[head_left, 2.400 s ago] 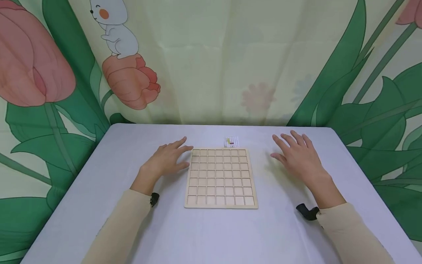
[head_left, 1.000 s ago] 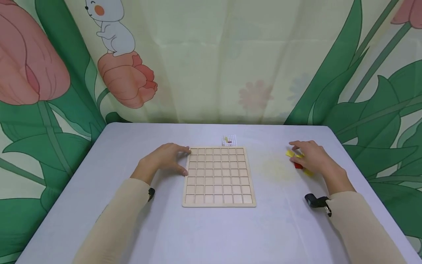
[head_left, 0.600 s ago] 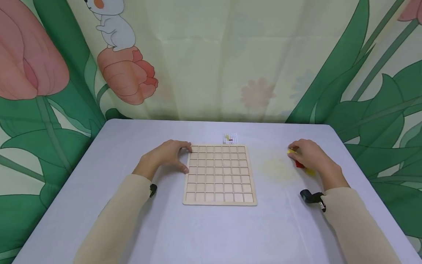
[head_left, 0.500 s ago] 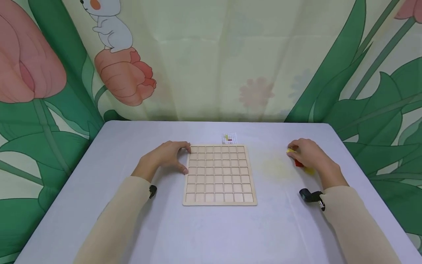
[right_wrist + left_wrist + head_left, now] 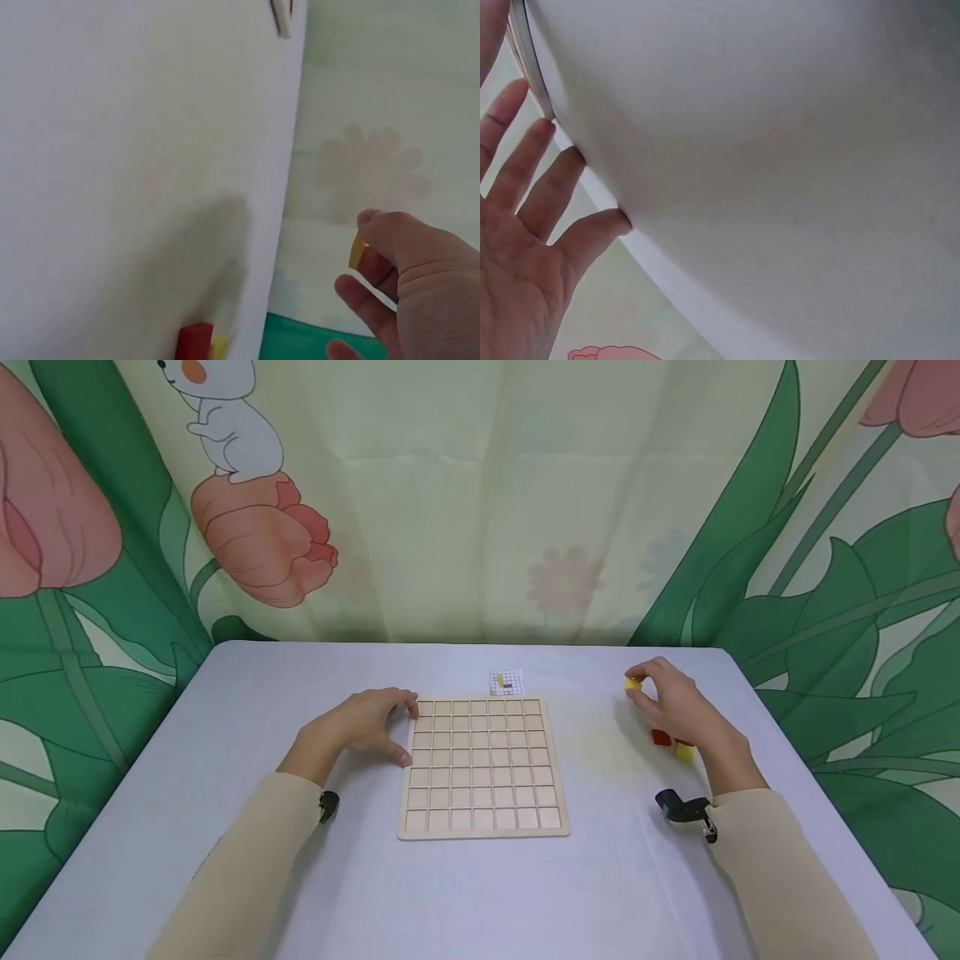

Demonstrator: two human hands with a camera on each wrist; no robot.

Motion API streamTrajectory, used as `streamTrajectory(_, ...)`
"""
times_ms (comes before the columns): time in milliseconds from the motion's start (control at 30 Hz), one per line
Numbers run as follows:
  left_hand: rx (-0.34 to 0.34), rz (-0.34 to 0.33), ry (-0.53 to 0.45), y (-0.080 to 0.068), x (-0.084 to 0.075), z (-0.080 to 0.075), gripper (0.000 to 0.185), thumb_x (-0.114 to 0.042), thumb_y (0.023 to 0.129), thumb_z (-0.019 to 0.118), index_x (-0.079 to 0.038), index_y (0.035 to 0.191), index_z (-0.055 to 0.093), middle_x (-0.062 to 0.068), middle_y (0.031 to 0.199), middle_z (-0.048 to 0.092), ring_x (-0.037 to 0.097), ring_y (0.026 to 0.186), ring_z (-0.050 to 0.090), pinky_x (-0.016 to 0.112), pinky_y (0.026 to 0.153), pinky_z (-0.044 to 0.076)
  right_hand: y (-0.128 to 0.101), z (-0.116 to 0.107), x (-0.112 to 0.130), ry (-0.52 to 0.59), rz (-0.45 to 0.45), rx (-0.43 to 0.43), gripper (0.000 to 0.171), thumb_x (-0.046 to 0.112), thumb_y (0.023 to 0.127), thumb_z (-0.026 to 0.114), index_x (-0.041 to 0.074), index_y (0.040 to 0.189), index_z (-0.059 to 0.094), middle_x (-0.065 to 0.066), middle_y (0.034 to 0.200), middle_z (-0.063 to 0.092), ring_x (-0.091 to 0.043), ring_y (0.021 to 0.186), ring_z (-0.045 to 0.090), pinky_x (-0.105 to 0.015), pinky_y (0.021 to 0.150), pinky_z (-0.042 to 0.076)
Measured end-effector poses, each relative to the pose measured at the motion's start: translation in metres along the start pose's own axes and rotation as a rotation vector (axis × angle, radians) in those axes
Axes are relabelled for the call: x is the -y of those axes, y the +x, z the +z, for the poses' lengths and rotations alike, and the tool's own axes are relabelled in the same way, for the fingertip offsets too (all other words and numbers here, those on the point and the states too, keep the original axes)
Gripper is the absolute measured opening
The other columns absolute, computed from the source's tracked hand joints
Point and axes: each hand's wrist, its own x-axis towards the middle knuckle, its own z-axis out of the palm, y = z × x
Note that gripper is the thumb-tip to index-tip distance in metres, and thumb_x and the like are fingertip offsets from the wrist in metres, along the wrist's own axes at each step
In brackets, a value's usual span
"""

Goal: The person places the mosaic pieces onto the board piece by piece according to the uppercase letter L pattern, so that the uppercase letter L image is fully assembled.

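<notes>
My right hand (image 5: pixel 675 703) has just lifted a yellow block (image 5: pixel 633 683), pinched between thumb and fingers, away from the pile, so that block now seems free to carry. Red (image 5: pixel 661 737) and yellow blocks (image 5: pixel 684 752) lie near that wrist. My left hand (image 5: pixel 360 727), fingers spread, touches the gridded board's (image 5: pixel 482 773) left edge. A small card (image 5: pixel 506 682) sits just past its far edge. White worktop (image 5: pixel 603 793) runs between the board's right edge and the pile.

The right hand (image 5: pixel 678 706) partly hides the yellow piece (image 5: pixel 633 683) — full shape unclear. The card (image 5: pixel 506 682) is too small to read.
</notes>
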Motion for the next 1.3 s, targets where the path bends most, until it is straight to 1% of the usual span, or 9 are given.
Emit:
streamTrajectory(100, -0.007, 0.003, 0.01, 0.001, -0.001, -0.002, 0.073, -0.058, 0.047, 0.086, -0.027, 0.106, 0.057, -0.002, 0.142, 0.045, 0.021, 0.124, 0.046, 0.042, 0.103, 0.036, 0.002, -0.004, 0.01, 0.066, -0.046, -0.042, 0.035, 0.015, 0.09, 0.064, 0.007, 0.122, 0.054, -0.01, 0.117, 0.051, -0.03, 0.112, 0.048, -0.053, 0.095, 0.044)
streamTrajectory(233, -0.015, -0.001, -0.003, 0.005, -0.003, -0.005, 0.074, -0.057, 0.046, 0.087, -0.026, 0.105, 0.057, -0.004, 0.138, 0.048, 0.019, 0.122, 0.047, 0.04, 0.102, 0.038, 0.008, -0.007, 0.022, 0.102, -0.1, -0.088, 0.034, 0.015, 0.088, 0.067, 0.008, 0.119, 0.056, -0.007, 0.115, 0.055, -0.027, 0.111, 0.05, -0.052, 0.096, 0.044)
streamTrajectory(467, -0.013, -0.009, -0.012, 0.005, 0.001, 0.004, 0.076, -0.061, 0.044, 0.085, -0.027, 0.106, 0.057, -0.002, 0.142, 0.045, 0.021, 0.127, 0.043, 0.04, 0.104, 0.036, 0.023, 0.012, 0.045, 0.199, -0.241, -0.126, 0.033, 0.017, 0.086, 0.07, 0.007, 0.115, 0.057, -0.003, 0.107, 0.06, -0.023, 0.104, 0.057, -0.044, 0.096, 0.045)
streamTrajectory(567, -0.015, -0.019, -0.027, 0.006, -0.001, 0.008, 0.076, -0.06, 0.044, 0.086, -0.028, 0.107, 0.057, -0.002, 0.137, 0.049, 0.019, 0.124, 0.046, 0.04, 0.103, 0.037, 0.026, 0.016, 0.053, 0.224, -0.279, -0.127, 0.031, 0.019, 0.086, 0.07, 0.01, 0.113, 0.057, 0.0, 0.105, 0.061, -0.022, 0.102, 0.059, -0.041, 0.095, 0.046)
streamTrajectory(700, -0.011, -0.026, -0.022, 0.01, -0.006, 0.01, 0.077, -0.059, 0.044, 0.087, -0.031, 0.109, 0.057, -0.001, 0.127, 0.054, 0.02, 0.113, 0.05, 0.041, 0.099, 0.04, 0.027, 0.016, 0.061, 0.234, -0.287, -0.126, 0.03, 0.021, 0.085, 0.071, 0.011, 0.11, 0.057, 0.002, 0.102, 0.061, -0.019, 0.1, 0.06, -0.038, 0.092, 0.048)
streamTrajectory(733, -0.008, -0.027, -0.02, 0.011, -0.007, 0.011, 0.076, -0.059, 0.044, 0.087, -0.031, 0.109, 0.057, -0.001, 0.128, 0.054, 0.02, 0.113, 0.049, 0.041, 0.099, 0.04, 0.027, 0.015, 0.063, 0.237, -0.284, -0.127, 0.03, 0.021, 0.085, 0.072, 0.011, 0.109, 0.057, 0.002, 0.102, 0.061, -0.018, 0.099, 0.06, -0.037, 0.092, 0.049)
streamTrajectory(933, 0.011, -0.055, -0.026, 0.009, -0.008, 0.009, 0.077, -0.059, 0.045, 0.087, -0.03, 0.111, 0.057, -0.001, 0.142, 0.044, 0.022, 0.126, 0.043, 0.044, 0.105, 0.035, 0.026, 0.02, 0.077, 0.289, -0.306, -0.136, 0.034, 0.018, 0.083, 0.073, 0.009, 0.111, 0.056, 0.0, 0.101, 0.061, -0.016, 0.096, 0.06, -0.035, 0.089, 0.051)
streamTrajectory(1167, -0.014, -0.073, -0.024, 0.002, -0.002, 0.003, 0.082, -0.058, 0.044, 0.088, -0.028, 0.113, 0.056, 0.0, 0.143, 0.044, 0.023, 0.131, 0.04, 0.044, 0.107, 0.034, 0.031, 0.036, 0.098, 0.331, -0.336, -0.09, 0.036, 0.022, 0.083, 0.074, 0.014, 0.112, 0.055, 0.001, 0.102, 0.062, -0.019, 0.098, 0.06, -0.037, 0.09, 0.05)
streamTrajectory(1300, -0.011, -0.067, -0.007, 0.0, -0.001, 0.001, 0.088, -0.06, 0.044, 0.086, -0.03, 0.119, 0.054, 0.001, 0.136, 0.05, 0.022, 0.125, 0.044, 0.045, 0.104, 0.036, 0.034, 0.046, 0.109, 0.346, -0.348, -0.082, 0.036, 0.021, 0.082, 0.075, 0.016, 0.112, 0.055, 0.002, 0.101, 0.063, -0.017, 0.098, 0.06, -0.036, 0.089, 0.05)
